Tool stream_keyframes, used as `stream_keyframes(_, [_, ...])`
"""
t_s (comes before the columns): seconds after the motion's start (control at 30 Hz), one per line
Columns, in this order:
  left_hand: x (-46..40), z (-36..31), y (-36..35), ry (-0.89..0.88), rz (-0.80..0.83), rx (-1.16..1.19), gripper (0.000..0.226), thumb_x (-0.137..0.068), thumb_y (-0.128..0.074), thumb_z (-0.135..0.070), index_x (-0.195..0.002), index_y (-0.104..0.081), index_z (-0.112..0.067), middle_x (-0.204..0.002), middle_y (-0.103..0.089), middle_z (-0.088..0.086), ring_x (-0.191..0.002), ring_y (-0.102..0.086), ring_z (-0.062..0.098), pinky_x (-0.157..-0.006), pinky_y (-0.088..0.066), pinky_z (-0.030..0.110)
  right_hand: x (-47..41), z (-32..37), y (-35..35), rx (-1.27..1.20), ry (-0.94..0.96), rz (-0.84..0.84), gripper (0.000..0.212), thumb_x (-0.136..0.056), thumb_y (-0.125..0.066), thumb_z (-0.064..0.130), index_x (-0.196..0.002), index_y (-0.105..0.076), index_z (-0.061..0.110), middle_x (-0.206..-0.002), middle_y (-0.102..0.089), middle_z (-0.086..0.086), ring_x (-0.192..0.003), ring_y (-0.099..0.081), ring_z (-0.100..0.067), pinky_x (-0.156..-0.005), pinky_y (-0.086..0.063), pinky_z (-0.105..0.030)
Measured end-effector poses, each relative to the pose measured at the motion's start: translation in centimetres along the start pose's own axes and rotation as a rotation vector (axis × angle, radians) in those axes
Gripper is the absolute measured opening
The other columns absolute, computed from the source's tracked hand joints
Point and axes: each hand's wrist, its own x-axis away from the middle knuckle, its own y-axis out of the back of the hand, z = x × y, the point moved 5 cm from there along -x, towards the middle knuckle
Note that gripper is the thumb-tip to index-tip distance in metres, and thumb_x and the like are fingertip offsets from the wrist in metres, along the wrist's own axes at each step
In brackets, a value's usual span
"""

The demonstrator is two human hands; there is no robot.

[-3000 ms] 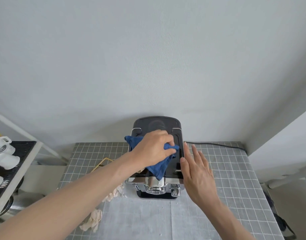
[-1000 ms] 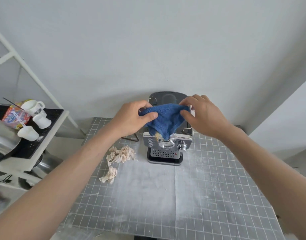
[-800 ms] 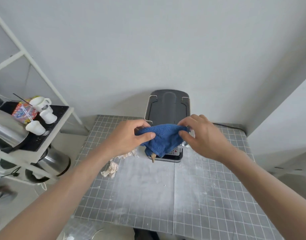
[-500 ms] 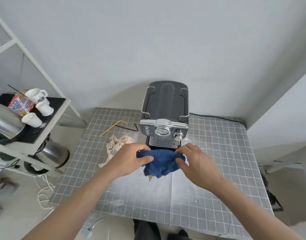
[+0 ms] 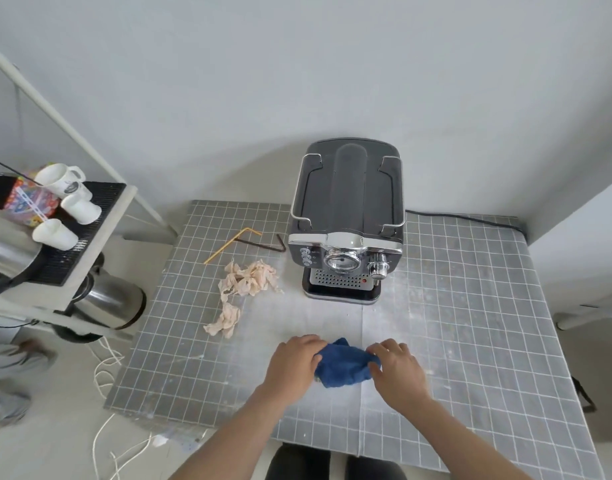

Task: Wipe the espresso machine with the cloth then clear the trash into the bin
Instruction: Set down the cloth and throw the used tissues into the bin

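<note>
A black and chrome espresso machine (image 5: 346, 216) stands at the back of the grey grid-patterned table (image 5: 470, 323). In front of it, near the table's front, a bunched blue cloth (image 5: 342, 367) lies between my hands. My left hand (image 5: 294, 363) grips its left end and my right hand (image 5: 396, 367) grips its right end. Crumpled beige paper trash (image 5: 244, 285) lies left of the machine, with a yellow straw (image 5: 228, 245) and a dark bent straw (image 5: 273, 242) behind it. No bin is in view.
A white shelf unit (image 5: 100, 244) stands to the left with white cups (image 5: 72, 206), a colourful packet and a steel canister (image 5: 107, 303) below. A black power cord (image 5: 470, 220) runs along the table's back right. White cord lies on the floor at the left.
Both hands have carried the blue cloth off the machine's top, down past its front and onto the table near the front edge. The view has pulled back and tilted down.
</note>
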Motion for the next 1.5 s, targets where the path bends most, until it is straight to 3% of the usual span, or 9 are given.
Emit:
stream_keyframes(0.07, [0.1,0.1,-1.6,-0.017,0.062,-0.111,0.048,-0.109,-0.041,-0.028,-0.157,-0.038,-0.026,-0.166,-0.032,-0.007,-0.150,-0.034,0.021,-0.112,-0.040,0.041,0.1,-0.2,-0.9,0.019,0.006,-0.006,0.033,-0.102,-0.055,0.028,-0.134,-0.065,0.030,-0.137,-0.057,0.006,-0.119,-0.053,-0.022,-0.094,-0.049,-0.035])
stream_keyframes(0.13, [0.4,0.4,-2.6,-0.018,0.117,-0.185,0.058,-0.110,-0.039,-0.033,-0.163,-0.018,-0.024,-0.172,-0.013,-0.003,-0.158,-0.016,0.022,-0.119,-0.033,0.044,0.2,-0.6,-1.6,0.043,0.018,-0.025,0.033,-0.097,-0.066,0.029,-0.130,-0.068,0.030,-0.140,-0.059,0.001,-0.123,-0.057,-0.027,-0.094,-0.053,-0.041])
stream_keyframes(0.2, [0.6,0.7,-3.1,-0.002,0.140,-0.189,0.062,-0.110,-0.039,-0.035,-0.164,-0.011,-0.025,-0.173,-0.008,-0.003,-0.159,-0.011,0.023,-0.121,-0.029,0.046,0.5,-1.1,-2.0,0.061,0.015,-0.032,0.037,-0.095,-0.070,0.034,-0.132,-0.068,0.030,-0.144,-0.059,-0.001,-0.128,-0.056,-0.029,-0.096,-0.053,-0.045])
stream_keyframes(0.53, [0.9,1.7,-0.8,0.039,0.048,-0.049,0.059,-0.109,-0.037,-0.040,-0.163,-0.013,-0.032,-0.173,-0.005,-0.008,-0.159,-0.005,0.015,-0.126,-0.021,0.045,0.3,0.9,0.5,-0.010,0.049,-0.084,0.051,-0.101,-0.057,0.048,-0.147,-0.055,0.027,-0.158,-0.046,0.002,-0.146,-0.042,-0.024,-0.111,-0.043,-0.042])
stream_keyframes(1.0, [2.4,5.6,3.5,0.112,-0.112,0.031,0.057,-0.107,-0.038,-0.039,-0.161,-0.020,-0.033,-0.171,-0.015,-0.010,-0.158,-0.012,0.010,-0.122,-0.028,0.044,-2.4,8.1,2.6,-0.048,0.173,-0.108,0.050,-0.100,-0.056,0.050,-0.145,-0.057,0.028,-0.157,-0.046,0.004,-0.143,-0.042,-0.023,-0.110,-0.044,-0.041])
stream_keyframes(1.13, [2.7,8.5,5.5,0.182,-0.147,0.014,0.057,-0.108,-0.039,-0.038,-0.161,-0.020,-0.032,-0.171,-0.016,-0.008,-0.157,-0.015,0.012,-0.123,-0.027,0.042,-4.1,11.4,2.0,-0.040,0.241,-0.094,0.057,-0.099,-0.043,0.058,-0.145,-0.057,0.027,-0.157,-0.048,0.001,-0.141,-0.047,-0.027,-0.107,-0.047,-0.045])
stream_keyframes(1.33, [2.5,14.2,7.8,0.319,-0.156,-0.059,0.059,-0.107,-0.042,-0.035,-0.162,-0.020,-0.030,-0.172,-0.015,-0.001,-0.158,-0.016,0.021,-0.126,-0.023,0.044,-8.3,19.3,1.4,-0.010,0.353,-0.009,0.055,-0.105,-0.047,0.049,-0.154,-0.044,0.026,-0.164,-0.036,-0.001,-0.149,-0.035,-0.027,-0.116,-0.041,-0.044])
stream_keyframes(1.5, [1.3,17.9,7.7,0.327,-0.135,-0.092,0.063,-0.105,-0.045,-0.029,-0.162,-0.019,-0.031,-0.172,-0.009,0.000,-0.159,-0.010,0.025,-0.127,-0.019,0.046,-12.8,25.4,0.6,0.133,0.407,0.059,0.063,-0.104,-0.049,0.042,-0.161,-0.026,0.028,-0.169,-0.022,-0.006,-0.153,-0.024,-0.031,-0.117,-0.037,-0.047])
